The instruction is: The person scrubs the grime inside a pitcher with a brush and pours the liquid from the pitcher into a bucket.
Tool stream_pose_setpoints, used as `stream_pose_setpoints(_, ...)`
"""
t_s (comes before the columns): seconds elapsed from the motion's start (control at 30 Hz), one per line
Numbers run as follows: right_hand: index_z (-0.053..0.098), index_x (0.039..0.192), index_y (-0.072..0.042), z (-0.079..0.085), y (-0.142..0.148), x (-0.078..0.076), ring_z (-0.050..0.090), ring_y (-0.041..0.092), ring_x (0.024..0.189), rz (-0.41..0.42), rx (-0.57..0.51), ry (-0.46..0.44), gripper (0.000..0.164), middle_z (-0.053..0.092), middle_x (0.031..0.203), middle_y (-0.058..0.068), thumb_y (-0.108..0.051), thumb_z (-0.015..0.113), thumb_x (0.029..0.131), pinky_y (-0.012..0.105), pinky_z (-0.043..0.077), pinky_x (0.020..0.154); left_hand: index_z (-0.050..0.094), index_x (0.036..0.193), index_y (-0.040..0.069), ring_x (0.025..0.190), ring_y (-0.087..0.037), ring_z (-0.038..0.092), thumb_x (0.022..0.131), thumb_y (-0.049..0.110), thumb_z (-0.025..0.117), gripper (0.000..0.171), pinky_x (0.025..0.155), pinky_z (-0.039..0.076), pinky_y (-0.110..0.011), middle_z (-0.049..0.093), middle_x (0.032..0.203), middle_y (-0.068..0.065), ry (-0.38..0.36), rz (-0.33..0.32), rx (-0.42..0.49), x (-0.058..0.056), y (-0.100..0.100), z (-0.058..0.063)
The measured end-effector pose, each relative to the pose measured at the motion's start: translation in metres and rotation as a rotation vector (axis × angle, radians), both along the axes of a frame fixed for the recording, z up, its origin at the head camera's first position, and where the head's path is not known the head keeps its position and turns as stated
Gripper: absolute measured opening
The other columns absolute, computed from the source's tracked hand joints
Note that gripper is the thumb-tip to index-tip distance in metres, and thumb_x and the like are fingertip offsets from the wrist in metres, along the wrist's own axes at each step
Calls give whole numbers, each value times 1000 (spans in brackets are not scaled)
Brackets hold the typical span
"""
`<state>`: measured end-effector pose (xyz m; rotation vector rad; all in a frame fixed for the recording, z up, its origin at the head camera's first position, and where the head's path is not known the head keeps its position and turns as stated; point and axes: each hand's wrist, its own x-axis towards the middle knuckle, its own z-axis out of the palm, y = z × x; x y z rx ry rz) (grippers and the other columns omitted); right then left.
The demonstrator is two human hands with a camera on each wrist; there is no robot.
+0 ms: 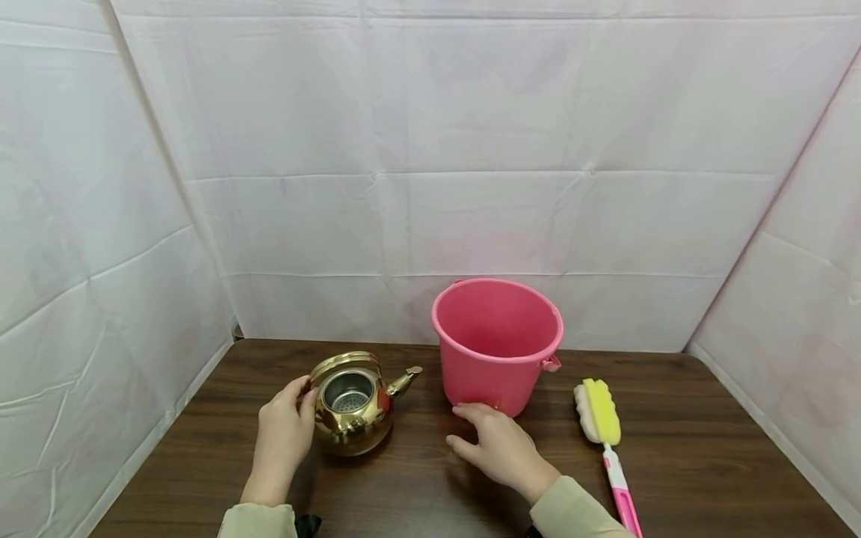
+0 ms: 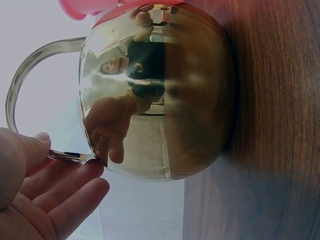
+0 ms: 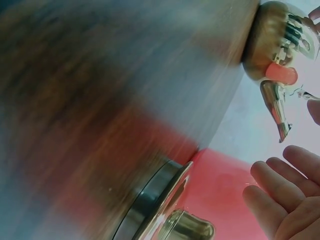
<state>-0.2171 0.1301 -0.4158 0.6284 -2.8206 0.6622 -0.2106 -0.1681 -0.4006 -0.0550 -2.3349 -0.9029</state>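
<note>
A shiny gold teapot (image 1: 354,433) stands upright on the table, its top uncovered and a perforated strainer (image 1: 350,401) visible inside. Thumb and fingers of my left hand (image 1: 284,433) pinch the near-left end of its arched handle (image 2: 30,65). The spout (image 1: 403,381) points right, toward a pink bucket (image 1: 494,385). My right hand (image 1: 501,448) hovers in front of the bucket, fingers extended and holding nothing. Below it, in the right wrist view, a gold lid (image 3: 186,227) with a knob and silvery rim lies on the table; the hand hides it in the head view.
A brush with a yellow and white sponge head (image 1: 599,411) and a pink and white handle (image 1: 622,497) lies at the right of the dark wooden table (image 1: 699,448). White cloth walls (image 1: 484,149) surround the table at the back and both sides.
</note>
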Motion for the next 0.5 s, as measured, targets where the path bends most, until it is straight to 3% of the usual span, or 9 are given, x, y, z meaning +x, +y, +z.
stream_pose_setpoints(0.5, 66, 118, -11, -2, -7, 1, 60, 17, 114, 32, -5, 40, 41, 65, 120, 4, -35, 68, 85, 38, 49, 94, 62, 109, -10, 84, -38, 67, 90, 0, 60, 22, 67, 55, -45, 67, 96, -28, 22, -5, 0, 2, 2, 3)
